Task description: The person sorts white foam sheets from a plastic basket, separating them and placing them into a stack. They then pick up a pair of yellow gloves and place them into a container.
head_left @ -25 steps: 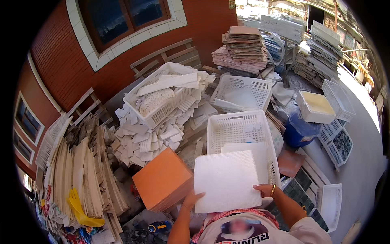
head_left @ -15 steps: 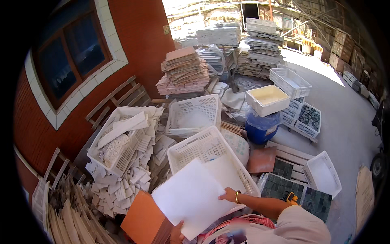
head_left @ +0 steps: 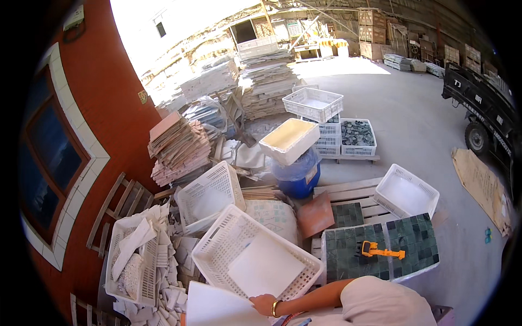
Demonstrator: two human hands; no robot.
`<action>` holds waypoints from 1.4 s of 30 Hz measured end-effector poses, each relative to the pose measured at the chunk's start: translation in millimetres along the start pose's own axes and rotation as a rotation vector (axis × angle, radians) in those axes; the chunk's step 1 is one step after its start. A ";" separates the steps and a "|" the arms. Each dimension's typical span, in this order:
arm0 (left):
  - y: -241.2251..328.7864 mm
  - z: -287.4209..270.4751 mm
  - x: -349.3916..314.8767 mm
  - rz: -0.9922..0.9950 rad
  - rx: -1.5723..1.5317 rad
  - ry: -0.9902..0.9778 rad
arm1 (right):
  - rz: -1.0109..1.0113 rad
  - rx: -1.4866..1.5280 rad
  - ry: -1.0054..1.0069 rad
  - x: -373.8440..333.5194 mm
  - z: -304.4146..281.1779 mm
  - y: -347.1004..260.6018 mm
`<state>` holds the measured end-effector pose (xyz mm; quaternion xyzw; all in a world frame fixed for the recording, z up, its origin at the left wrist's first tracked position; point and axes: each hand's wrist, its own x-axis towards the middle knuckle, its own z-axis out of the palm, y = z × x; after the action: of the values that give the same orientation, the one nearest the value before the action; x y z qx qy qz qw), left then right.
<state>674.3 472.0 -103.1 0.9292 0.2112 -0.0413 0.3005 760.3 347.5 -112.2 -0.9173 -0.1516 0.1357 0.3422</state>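
My right hand (head_left: 264,305) grips the right edge of a white square tile sheet (head_left: 217,307) at the bottom of the view, just in front of a white plastic crate (head_left: 220,244) that has another white sheet (head_left: 266,268) lying in it. A gold bangle shows at that wrist. My left hand is out of view.
Dark green mosaic sheets (head_left: 348,250) with a yellow tool (head_left: 380,251) lie on a wooden pallet (head_left: 348,190) to the right. More white crates (head_left: 405,191), a blue barrel (head_left: 299,179), stacked tiles (head_left: 176,146), a red brick wall (head_left: 109,108) on the left, a truck (head_left: 484,114) far right.
The view has swung to the right and up. The white sheet I hold has dropped to the lower edge of the picture; the orange tile and my left hand have left the view.
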 end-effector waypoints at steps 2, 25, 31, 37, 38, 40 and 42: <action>15.7 -12.9 -2.9 0.113 -0.196 -0.004 | 0.027 0.041 0.023 8.2 12.9 7.4; 78.7 -51.1 -9.5 0.403 -0.395 -0.125 | 0.005 0.891 -0.183 43.8 -71.0 109.0; 85.6 -47.0 0.3 0.374 -0.394 -0.159 | -0.097 0.529 -0.119 41.1 -87.1 56.9; 91.6 -41.5 6.5 0.362 -0.397 -0.197 | -0.135 0.309 0.138 41.6 -13.3 10.9; 93.6 -39.5 7.4 0.362 -0.397 -0.208 | -0.158 0.209 0.215 46.1 9.5 14.3; 90.9 -39.9 10.2 0.346 -0.398 -0.210 | -0.220 0.255 0.263 33.2 22.1 0.4; 89.3 -42.8 10.3 0.334 -0.410 -0.199 | -0.250 0.267 0.284 28.9 25.0 -9.3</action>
<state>718.8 435.3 -21.9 0.8624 0.0286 -0.0389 0.5040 776.3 379.5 -128.4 -0.8479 -0.1953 -0.0194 0.4926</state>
